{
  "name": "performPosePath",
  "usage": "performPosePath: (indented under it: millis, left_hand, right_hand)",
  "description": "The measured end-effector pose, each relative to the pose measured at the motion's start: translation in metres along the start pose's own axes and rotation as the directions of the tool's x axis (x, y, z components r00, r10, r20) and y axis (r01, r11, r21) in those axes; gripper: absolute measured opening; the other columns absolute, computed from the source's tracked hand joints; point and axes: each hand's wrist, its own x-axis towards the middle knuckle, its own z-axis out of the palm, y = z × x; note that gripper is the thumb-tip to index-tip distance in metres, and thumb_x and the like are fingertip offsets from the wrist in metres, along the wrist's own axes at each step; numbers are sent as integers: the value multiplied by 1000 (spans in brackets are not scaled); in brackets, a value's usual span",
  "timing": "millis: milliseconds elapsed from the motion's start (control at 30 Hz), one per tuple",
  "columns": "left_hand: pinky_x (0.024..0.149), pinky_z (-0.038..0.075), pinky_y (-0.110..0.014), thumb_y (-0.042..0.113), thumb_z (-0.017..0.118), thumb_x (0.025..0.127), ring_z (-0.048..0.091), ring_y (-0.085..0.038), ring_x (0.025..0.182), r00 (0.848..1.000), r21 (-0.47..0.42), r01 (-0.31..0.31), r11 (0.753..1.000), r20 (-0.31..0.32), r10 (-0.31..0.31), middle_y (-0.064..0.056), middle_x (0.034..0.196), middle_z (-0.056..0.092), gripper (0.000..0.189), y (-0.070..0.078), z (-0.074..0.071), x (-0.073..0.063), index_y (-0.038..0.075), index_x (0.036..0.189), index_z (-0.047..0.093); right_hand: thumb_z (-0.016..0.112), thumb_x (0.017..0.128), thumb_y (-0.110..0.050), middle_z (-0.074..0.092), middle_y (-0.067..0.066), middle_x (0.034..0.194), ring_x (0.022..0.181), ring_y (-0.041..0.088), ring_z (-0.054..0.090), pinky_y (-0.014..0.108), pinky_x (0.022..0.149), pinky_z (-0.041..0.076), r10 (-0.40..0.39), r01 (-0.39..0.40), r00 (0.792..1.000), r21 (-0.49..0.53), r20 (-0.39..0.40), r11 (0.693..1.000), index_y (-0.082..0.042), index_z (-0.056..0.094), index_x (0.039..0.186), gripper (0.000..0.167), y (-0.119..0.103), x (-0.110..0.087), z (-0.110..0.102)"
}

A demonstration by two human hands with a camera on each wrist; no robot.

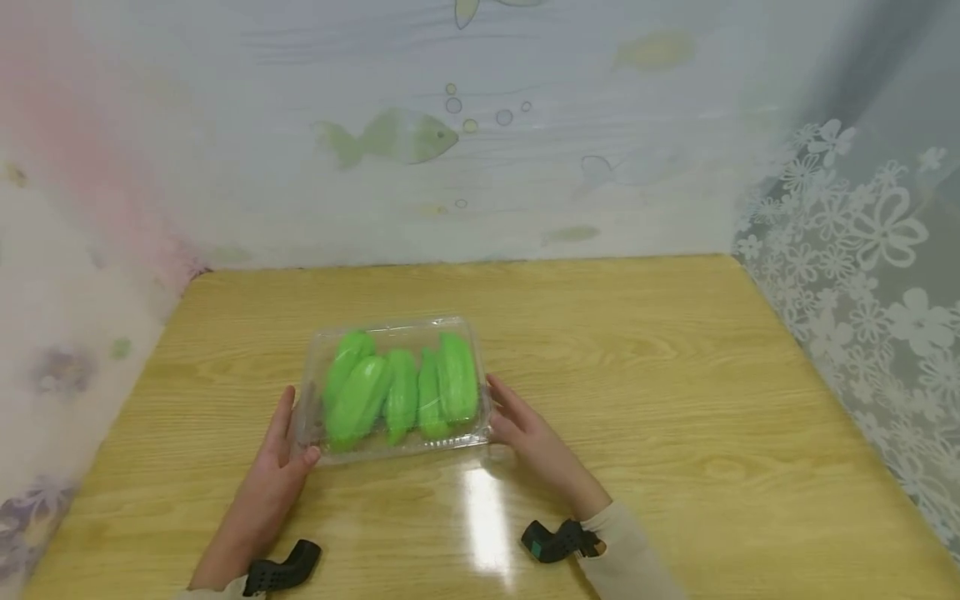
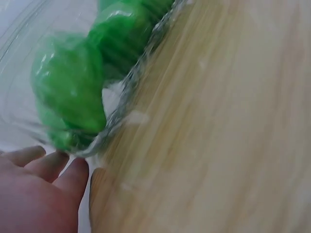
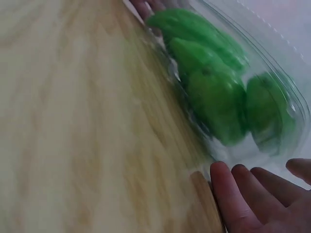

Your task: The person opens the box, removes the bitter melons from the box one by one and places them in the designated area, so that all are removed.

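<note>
A clear plastic clamshell box [image 1: 390, 451] sits near the left middle of the wooden table, slightly turned. Through its lid show several bright green banana-shaped pieces [image 1: 402, 392], lying side by side. My left hand [image 1: 272, 479] touches the box's left end, thumb at the near corner and fingers stretched along the side. At the opposite end my right hand [image 1: 536, 442] presses against the side with extended fingers. In the right wrist view the straight fingertips [image 3: 221, 170] meet the box's edge. The left wrist view shows the other hand's fingertips [image 2: 77, 167] right at the rim.
The wooden table [image 1: 637, 375] extends beyond the box to the right and behind. A pale wall covering with fish [image 1: 405, 137] stands at the back, and flower-patterned sheeting [image 1: 885, 233] hangs along the right. Each wrist wears a black camera mount [image 1: 283, 568].
</note>
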Motion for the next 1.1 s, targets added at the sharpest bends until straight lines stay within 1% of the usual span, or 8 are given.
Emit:
performPosePath:
  millis: [233,467,600,700,800,900,1033,1100]
  left_hand:
    - [103,10,-16,2,47,91,-9,-22,133,1000,70,6,998,-18,-5,2,147,-15,79,3,1,5,29,143,-5]
    - [100,1,-55,8,53,87,-10,-24,132,997,204,73,976,-27,-69,4,147,-15,86,2,-2,3,38,141,-7]
    - [98,1,-60,7,56,86,-11,-27,131,997,228,78,970,-23,-75,3,146,-17,89,1,-4,2,41,140,-6]
    - [100,1,-54,4,57,85,-11,-27,131,997,232,76,970,-15,-74,2,147,-16,91,0,-4,1,42,140,-6]
    - [105,7,-27,3,59,84,-7,-29,131,997,246,71,967,-16,-69,0,147,-15,94,-2,-4,1,42,140,-6]
    - [105,5,-25,3,61,82,-8,-30,131,997,227,79,971,-19,-77,-1,147,-16,96,-4,-2,2,43,139,-5]
    - [99,-7,-56,3,63,81,-13,-27,131,996,187,93,978,-21,-91,0,147,-17,98,-5,1,3,43,139,-5]
    - [98,-7,-58,4,64,80,-13,-26,130,996,199,94,975,-28,-90,0,147,-17,99,-5,1,3,43,139,-6]
  right_hand:
    - [58,87,-22,24,7,144,128,22,28,40,101,24,61,-65,996,-55,-65,996,-25,7,144,76,0,-2,8]
    - [63,84,-25,25,6,143,128,22,28,40,101,26,85,-91,993,-83,-78,992,-31,9,143,80,1,-1,12]
    - [65,82,-26,27,7,142,124,25,34,41,98,30,71,-76,995,-66,-73,995,-28,10,144,82,2,1,13]
    - [66,81,-23,25,9,143,124,27,34,41,95,34,55,-55,997,-6,-62,998,-24,12,144,83,4,2,13]
    - [67,80,-19,22,9,144,126,29,30,42,96,33,33,-29,998,71,-60,997,-22,15,143,82,10,5,12]
    - [68,79,-18,21,4,144,129,27,25,43,98,29,24,-16,997,100,-77,995,-23,18,141,80,17,6,11]
    - [69,78,-17,24,1,143,129,23,26,40,100,28,21,-10,994,105,-109,994,-21,23,140,78,19,5,11]
    - [69,78,-14,26,3,143,128,23,27,39,99,29,10,3,993,107,-120,994,-15,24,139,76,14,5,12]
